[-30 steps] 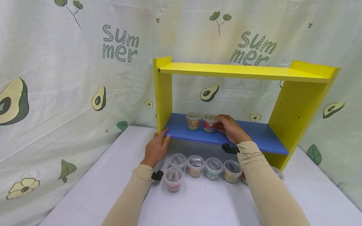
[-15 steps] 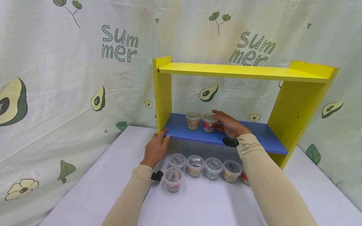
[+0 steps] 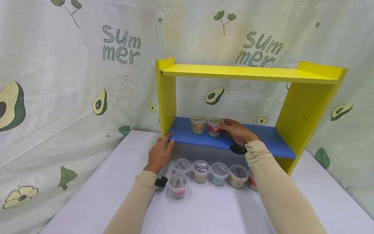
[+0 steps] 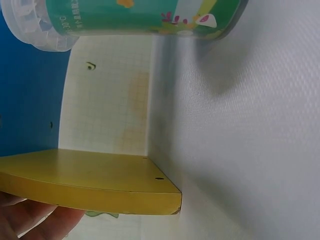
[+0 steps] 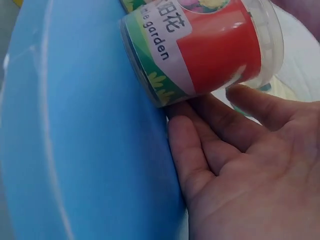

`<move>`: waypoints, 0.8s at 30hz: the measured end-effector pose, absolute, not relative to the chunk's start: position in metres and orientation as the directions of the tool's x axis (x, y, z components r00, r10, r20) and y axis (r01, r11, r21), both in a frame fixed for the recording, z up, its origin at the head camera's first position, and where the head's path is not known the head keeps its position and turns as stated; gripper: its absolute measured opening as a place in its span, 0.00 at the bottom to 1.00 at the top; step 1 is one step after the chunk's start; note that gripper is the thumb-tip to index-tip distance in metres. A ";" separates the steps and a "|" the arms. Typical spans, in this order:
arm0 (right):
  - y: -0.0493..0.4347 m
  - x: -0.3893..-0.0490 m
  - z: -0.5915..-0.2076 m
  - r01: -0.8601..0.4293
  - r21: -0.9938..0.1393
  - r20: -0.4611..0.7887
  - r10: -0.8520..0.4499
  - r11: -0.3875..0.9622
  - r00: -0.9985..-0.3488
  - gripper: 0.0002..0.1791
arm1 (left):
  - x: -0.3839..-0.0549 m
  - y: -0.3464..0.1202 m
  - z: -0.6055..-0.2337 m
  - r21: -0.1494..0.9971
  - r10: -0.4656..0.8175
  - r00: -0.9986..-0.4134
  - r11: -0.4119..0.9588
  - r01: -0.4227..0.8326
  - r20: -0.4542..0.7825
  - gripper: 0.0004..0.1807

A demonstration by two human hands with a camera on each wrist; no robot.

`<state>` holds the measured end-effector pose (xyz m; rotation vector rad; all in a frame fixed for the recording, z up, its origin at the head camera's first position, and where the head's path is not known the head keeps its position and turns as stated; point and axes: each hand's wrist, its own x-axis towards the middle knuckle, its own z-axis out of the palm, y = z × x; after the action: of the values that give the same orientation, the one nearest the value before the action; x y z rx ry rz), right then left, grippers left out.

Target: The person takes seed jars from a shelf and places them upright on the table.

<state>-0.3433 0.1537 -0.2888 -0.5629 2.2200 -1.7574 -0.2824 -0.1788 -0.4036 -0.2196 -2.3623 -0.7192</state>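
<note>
On the blue lower shelf [image 3: 257, 133] stand two small lidded plastic cups side by side, one with an orange label [image 3: 197, 126], one with a red label [image 3: 214, 130]. My right hand [image 3: 240, 132] holds the red-labelled cup from its right side; the right wrist view shows fingertips against its wall and rim. Part of that grip is hidden behind the cup. The left hand [image 3: 158, 155] rests on the shelf's left front corner, its fingers round the yellow side panel [image 4: 90, 192]. A green-labelled cup [image 4: 135, 17] is close by in the left wrist view.
In front of the shelf, several lidded cups stand in a row on the white table, among them a blue-labelled cup [image 3: 219, 175] and an orange-labelled cup [image 3: 238, 178]. A pink-labelled cup [image 3: 177, 187] stands nearer. The yellow upper board [image 3: 233, 72] overhangs the blue shelf.
My right hand's upper finger lifted at the red-labelled cup's rim, then came down, and a finger now lies across its front. The left hand and the cups have stayed in place.
</note>
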 end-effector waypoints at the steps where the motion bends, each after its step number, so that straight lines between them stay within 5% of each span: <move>1: 0.153 -0.343 -0.288 -0.143 -0.969 0.040 -0.446 0.199 -0.894 0.43 | -0.283 -0.179 -0.403 0.439 -0.029 -0.773 0.836 0.329 0.634 0.27; 19: 0.153 -0.333 -0.291 -0.166 -0.979 0.106 -0.400 0.119 -0.910 0.43 | -0.284 -0.181 -0.406 0.451 -0.041 -0.784 0.836 0.313 0.620 0.28; 24: 0.160 -0.331 -0.296 -0.155 -0.988 0.142 -0.353 0.010 -0.925 0.42 | -0.282 -0.178 -0.404 0.447 -0.038 -0.781 0.836 0.317 0.624 0.27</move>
<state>-0.3305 0.1600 -0.2962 -0.5396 2.1236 -2.0440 -0.2824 -0.1783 -0.4039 -0.2030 -2.3695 -0.7233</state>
